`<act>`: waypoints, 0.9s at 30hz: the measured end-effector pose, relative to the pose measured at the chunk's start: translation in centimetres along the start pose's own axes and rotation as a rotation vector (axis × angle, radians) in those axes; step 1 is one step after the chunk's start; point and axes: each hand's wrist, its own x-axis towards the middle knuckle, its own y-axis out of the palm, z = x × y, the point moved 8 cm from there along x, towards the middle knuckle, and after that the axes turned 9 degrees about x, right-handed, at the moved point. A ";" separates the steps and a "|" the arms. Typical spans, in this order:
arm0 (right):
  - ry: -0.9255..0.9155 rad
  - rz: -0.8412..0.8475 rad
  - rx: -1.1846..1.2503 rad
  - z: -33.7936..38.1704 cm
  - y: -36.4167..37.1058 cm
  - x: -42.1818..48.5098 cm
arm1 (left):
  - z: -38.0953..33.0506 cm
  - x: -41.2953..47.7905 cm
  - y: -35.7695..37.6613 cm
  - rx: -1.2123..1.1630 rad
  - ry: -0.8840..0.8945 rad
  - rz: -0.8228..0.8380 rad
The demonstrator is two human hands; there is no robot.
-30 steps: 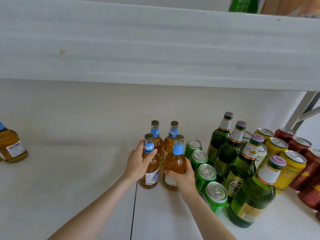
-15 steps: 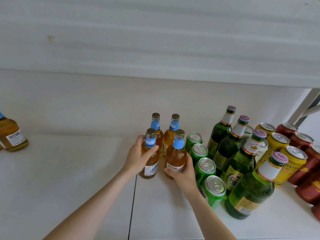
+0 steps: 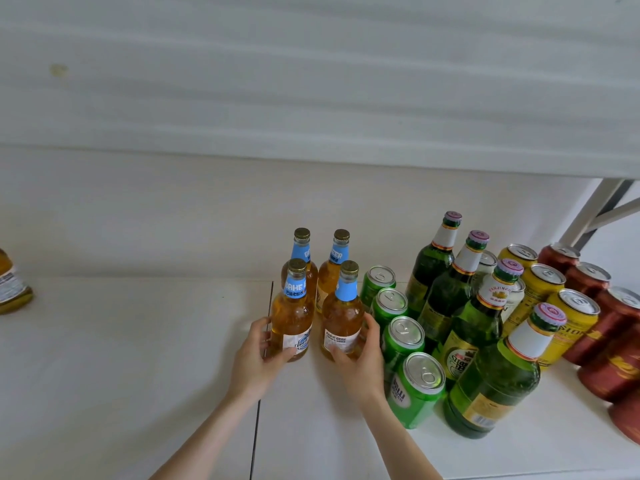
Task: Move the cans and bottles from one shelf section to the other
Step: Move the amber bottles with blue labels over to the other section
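I see a white shelf [image 3: 121, 375] split by a thin dark seam [image 3: 258, 410] running front to back. A pale back wall [image 3: 173, 220] rises behind it. An upper board [image 3: 311, 81] fills the top of my view, with a small yellowish stain [image 3: 58, 69] on its left. Grey metal struts [image 3: 588, 213] slant up at far right. The light is soft and even.

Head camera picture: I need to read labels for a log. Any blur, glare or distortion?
Head view: light soft and even, shadows faint; labels on the front amber bottles legible only in part; green can lids glint mildly; wide-angle distortion tilts the red cans at right.
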 end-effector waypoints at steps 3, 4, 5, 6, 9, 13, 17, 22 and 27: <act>-0.005 -0.002 -0.004 -0.1 0.1 0.3 | -0.1 0.6 0.4 0.014 0.014 0.018; -0.010 -0.002 -0.005 -0.1 0.1 0.4 | -0.1 0.9 0.5 0.010 0.017 0.020; -0.015 -0.001 -0.006 -0.1 0.2 0.5 | -0.1 1.1 0.7 0.004 0.018 0.024; -0.020 0.002 -0.004 -0.1 0.3 0.6 | -0.2 1.2 0.8 -0.001 0.019 0.029; -0.017 0.012 0.011 0.0 0.5 0.9 | -0.3 1.5 1.1 -0.009 0.024 0.034; -0.029 0.007 0.008 -0.1 0.6 1.2 | -0.4 1.8 1.4 -0.019 0.027 0.036; -0.024 0.021 0.004 -0.4 0.6 1.5 | -0.5 1.9 1.5 -0.022 0.032 0.058; -0.038 0.014 -0.014 -0.4 0.6 1.6 | -0.3 2.0 1.6 -0.009 0.030 0.055; -0.021 0.009 -0.026 -0.6 0.5 1.7 | -0.5 2.0 1.4 0.029 0.029 0.061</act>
